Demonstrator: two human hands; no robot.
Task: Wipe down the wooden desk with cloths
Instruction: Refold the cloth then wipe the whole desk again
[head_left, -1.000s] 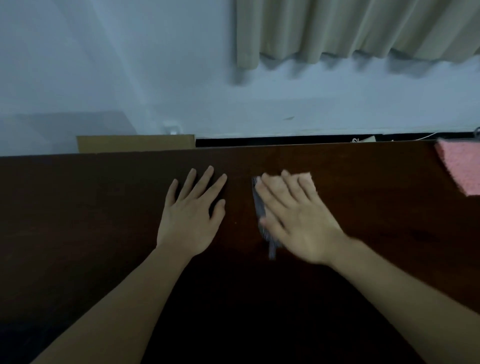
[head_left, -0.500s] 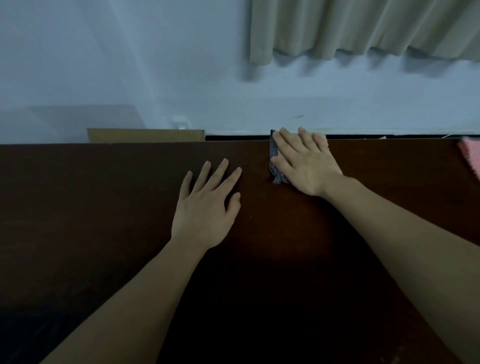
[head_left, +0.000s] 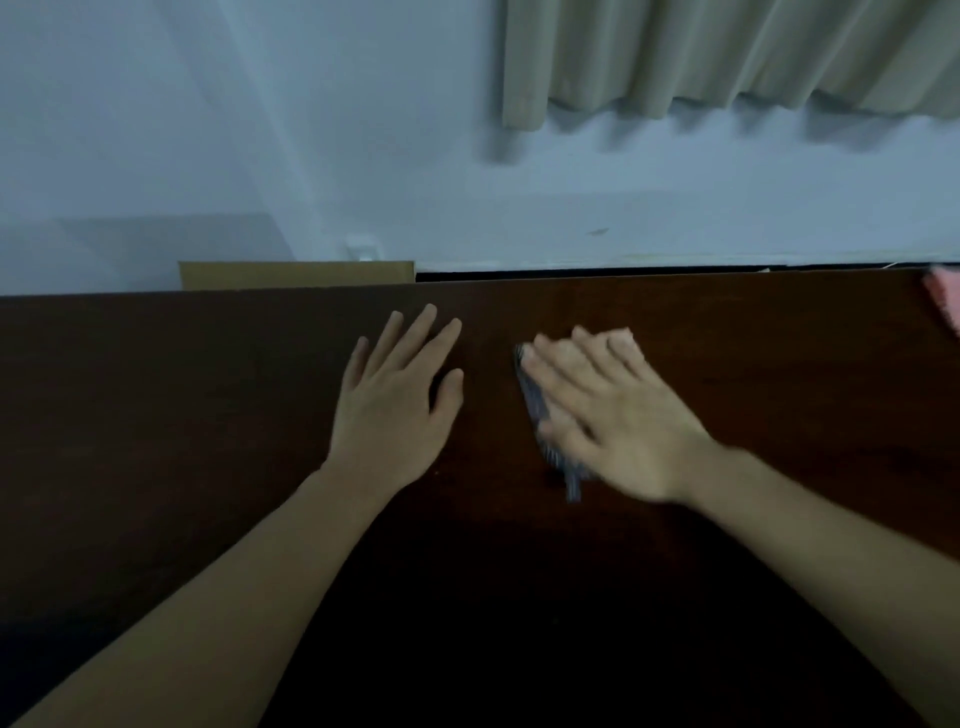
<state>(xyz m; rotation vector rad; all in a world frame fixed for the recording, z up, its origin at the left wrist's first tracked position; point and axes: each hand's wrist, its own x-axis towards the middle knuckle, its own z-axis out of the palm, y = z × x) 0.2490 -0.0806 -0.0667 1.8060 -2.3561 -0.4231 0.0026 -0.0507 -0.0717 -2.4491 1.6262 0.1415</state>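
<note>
Head view: dark wooden surface (head_left: 156, 415), far edge at 12 o'clock against the wall, bare wood toward 9. Pink cloth (head_left: 946, 297) at the 2 o'clock corner. Right hand (head_left: 613, 410), blurred, fingers straight, presses a grey cloth (head_left: 540, 410) flat mid-surface. Left hand (head_left: 395, 400) rests flat just beside it, fingers spread, holding nothing.

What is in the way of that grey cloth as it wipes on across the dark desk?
Nothing visible on the near side. The left hand rests flat on the desk just left of the grey cloth under the right hand; a pink cloth lies at the far right edge.
</note>
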